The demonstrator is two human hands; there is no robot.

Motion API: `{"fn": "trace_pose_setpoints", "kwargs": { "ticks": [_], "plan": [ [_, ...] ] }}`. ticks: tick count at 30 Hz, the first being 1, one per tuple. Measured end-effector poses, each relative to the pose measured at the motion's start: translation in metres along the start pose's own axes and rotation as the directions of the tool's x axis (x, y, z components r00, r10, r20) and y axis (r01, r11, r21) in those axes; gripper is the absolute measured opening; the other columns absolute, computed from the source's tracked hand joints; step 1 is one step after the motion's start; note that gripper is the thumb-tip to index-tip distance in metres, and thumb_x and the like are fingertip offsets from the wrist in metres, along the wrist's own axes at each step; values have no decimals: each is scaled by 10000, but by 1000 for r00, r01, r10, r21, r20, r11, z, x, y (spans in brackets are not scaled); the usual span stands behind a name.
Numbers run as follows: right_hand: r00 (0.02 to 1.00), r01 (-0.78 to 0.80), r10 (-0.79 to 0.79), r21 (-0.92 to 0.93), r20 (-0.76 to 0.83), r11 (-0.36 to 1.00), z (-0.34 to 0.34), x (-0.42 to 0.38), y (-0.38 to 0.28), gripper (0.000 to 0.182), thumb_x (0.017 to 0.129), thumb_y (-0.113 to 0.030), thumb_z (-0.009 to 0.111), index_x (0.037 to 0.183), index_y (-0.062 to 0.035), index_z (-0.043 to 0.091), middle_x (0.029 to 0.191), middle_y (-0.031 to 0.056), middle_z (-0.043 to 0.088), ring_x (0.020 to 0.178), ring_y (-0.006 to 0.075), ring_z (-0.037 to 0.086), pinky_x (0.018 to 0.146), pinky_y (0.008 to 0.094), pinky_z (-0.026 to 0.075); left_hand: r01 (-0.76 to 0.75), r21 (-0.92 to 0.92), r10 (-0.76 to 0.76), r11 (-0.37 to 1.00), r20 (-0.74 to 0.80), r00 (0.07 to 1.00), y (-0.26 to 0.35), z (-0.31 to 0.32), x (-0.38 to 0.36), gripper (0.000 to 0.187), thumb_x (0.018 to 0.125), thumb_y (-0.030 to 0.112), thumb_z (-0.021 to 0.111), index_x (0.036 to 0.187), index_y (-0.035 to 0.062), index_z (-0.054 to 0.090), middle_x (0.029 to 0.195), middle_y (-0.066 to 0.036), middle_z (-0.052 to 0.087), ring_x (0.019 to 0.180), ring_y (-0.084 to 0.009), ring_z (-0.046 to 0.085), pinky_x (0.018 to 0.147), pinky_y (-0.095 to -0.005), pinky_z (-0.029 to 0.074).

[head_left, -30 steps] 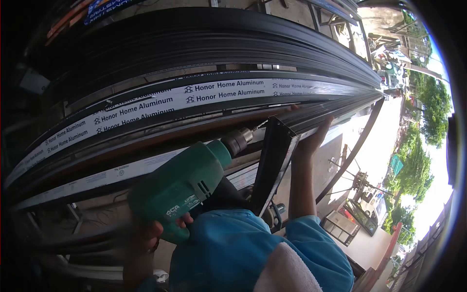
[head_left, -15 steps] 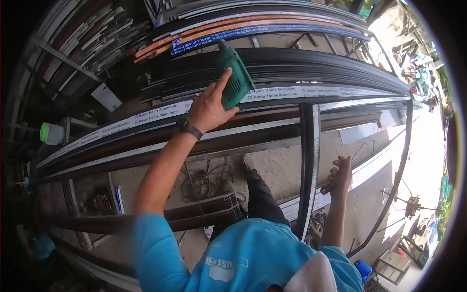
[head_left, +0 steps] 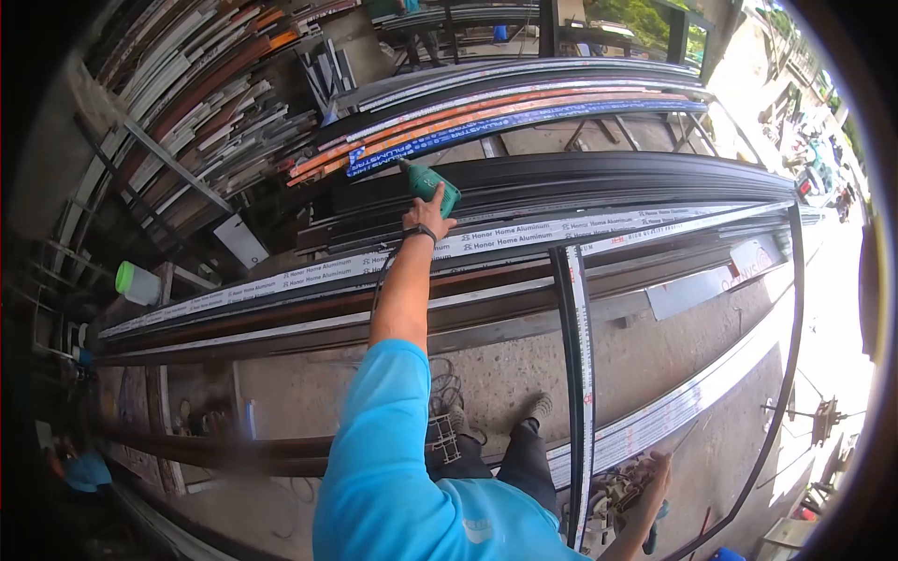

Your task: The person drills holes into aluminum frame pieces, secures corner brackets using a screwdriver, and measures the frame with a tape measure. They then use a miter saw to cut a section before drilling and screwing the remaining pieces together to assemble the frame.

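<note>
My left hand (head_left: 428, 221), with a dark band at its wrist, reaches far forward. Its fingers are closed around the back of a green power drill (head_left: 432, 190). The drill is over a stack of black metal profiles (head_left: 561, 182), its nose pointing up and left towards blue-wrapped strips. Whether it rests on the stack is hard to tell. Lower right, my right hand (head_left: 659, 470) hangs near the upright of a dark frame (head_left: 572, 393), its fingers curled. Anything inside them is hidden against the clutter behind.
Long profiles with white "Honor Home Aluminum" film (head_left: 510, 234) cross in front of me. Blue-wrapped strips (head_left: 524, 122) lie beyond. A white bucket with a green rim (head_left: 138, 282) stands left. Cable (head_left: 445, 383) lies by my feet. Another person in a blue shirt (head_left: 86, 471) is lower left.
My left arm has stretched further forward, with the drill now farther from me. My right hand has dropped lower and closer to my body. The head view has shifted, showing more of the background.
</note>
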State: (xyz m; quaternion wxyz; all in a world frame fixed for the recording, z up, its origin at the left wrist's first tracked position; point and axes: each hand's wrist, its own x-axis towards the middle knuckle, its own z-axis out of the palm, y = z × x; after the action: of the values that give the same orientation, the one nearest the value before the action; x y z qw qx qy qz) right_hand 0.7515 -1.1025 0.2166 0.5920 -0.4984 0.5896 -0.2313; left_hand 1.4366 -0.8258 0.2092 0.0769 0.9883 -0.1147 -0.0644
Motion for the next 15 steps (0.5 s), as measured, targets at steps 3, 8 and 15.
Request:
{"fn": "trace_pose_setpoints", "kwargs": {
  "ticks": [3, 8, 15],
  "plan": [
    [999, 30, -31, 40, 29, 999, -14, 50, 23, 572, 1048, -551, 496, 1152, -5, 630, 840, 58, 589, 573, 102, 520, 447, 241, 427, 49, 43, -51, 998, 41, 998, 1, 1, 0, 1019, 863, 555, 737, 1640, 420, 91, 1421, -248, 509, 1297, -432, 569, 1047, -559, 476],
    [993, -33, 31, 22, 113, 999, 19, 64, -38, 539, 1057, -525, 495, 1190, -14, 605, 839, 47, 565, 554, 88, 503, 418, 239, 420, 108, 100, -119, 989, 115, 986, 13, -13, -3, 1042, 865, 547, 728, 1642, 414, 47, 1501, -251, 438, 1368, -451, 491, 1084, -636, 418],
    [988, -25, 26, -8, 150, 1000, 41, 87, -91, 457, 1082, -457, 475, 1174, -28, 602, 858, 42, 562, 548, 75, 495, 418, 229, 421, 127, -8, -126, 992, 54, 991, 4, 3, 7, 1182, 791, 414, 827, 1658, 300, 31, 1478, -260, 472, 1346, -447, 514, 1128, -518, 434]
  ]
}}
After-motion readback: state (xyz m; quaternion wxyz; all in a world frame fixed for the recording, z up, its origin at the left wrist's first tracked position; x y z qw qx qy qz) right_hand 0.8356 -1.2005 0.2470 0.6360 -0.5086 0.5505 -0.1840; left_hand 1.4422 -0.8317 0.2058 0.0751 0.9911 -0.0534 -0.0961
